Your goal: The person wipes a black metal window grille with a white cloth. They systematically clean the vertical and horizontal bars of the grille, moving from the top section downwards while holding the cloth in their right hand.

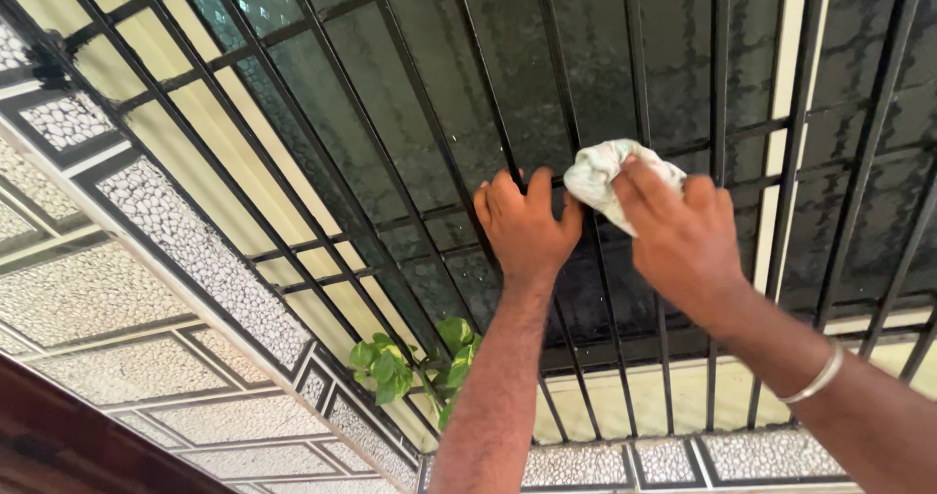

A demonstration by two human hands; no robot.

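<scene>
**Black grille, pale cloth at the glass**

Pebble-textured wall panels (pixel 200 250), framed in white and dark strips, run along the far left of your view. Beside them the black metal window grille (pixel 322 123) begins, its bars crossing in front of dark frosted glass (pixel 547 55) and cream window frames (pixel 244 143). Low down, just left of your forearm, a few green leaves (pixel 390 367) of a trailing plant poke up by the bars.

Your left hand (pixel 525 226) comes next: fingers curled over a grille bar near the middle of the window, gripping it, thumb out toward the right. Just beside it, nearly touching, is the crumpled pale cloth (pixel 600 172), whitish with a faint green tint. It sits pressed up against the bars and glass.

Your right hand (pixel 678 240) holds that cloth, fingers bunched over its lower right part and pushing it at the grille. A thin silver bangle (pixel 815 377) rings your right wrist. Further right, more black bars stand over the glass and another cream frame strip (pixel 781 113).
</scene>
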